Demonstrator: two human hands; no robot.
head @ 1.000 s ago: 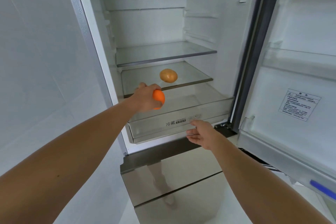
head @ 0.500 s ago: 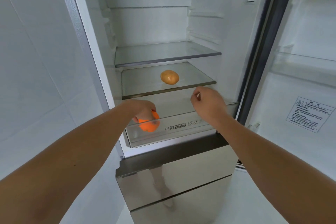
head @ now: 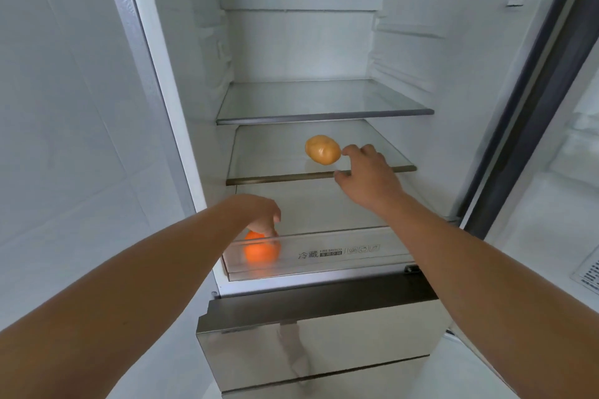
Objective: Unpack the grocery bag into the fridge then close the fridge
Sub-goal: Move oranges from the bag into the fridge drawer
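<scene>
The fridge stands open in front of me. My left hand [head: 259,214] reaches down into the clear crisper drawer [head: 340,253] at its left end, fingers closed over an orange [head: 261,251] that shows through the drawer's transparent front. A brownish potato [head: 322,150] lies on the lower glass shelf [head: 275,155]. My right hand [head: 369,178] is over that shelf's front edge with its fingers apart, fingertips right beside the potato and holding nothing. No grocery bag is in view.
An upper glass shelf [head: 324,100] sits above the potato's shelf. The open fridge door [head: 567,172] stands to the right. Below the crisper is a shiny steel freezer drawer front [head: 324,340]. A white tiled wall [head: 64,139] is on the left.
My left hand has lowered the orange from shelf height into the crisper drawer. My right hand has risen from below the drawer to the potato on the lower shelf.
</scene>
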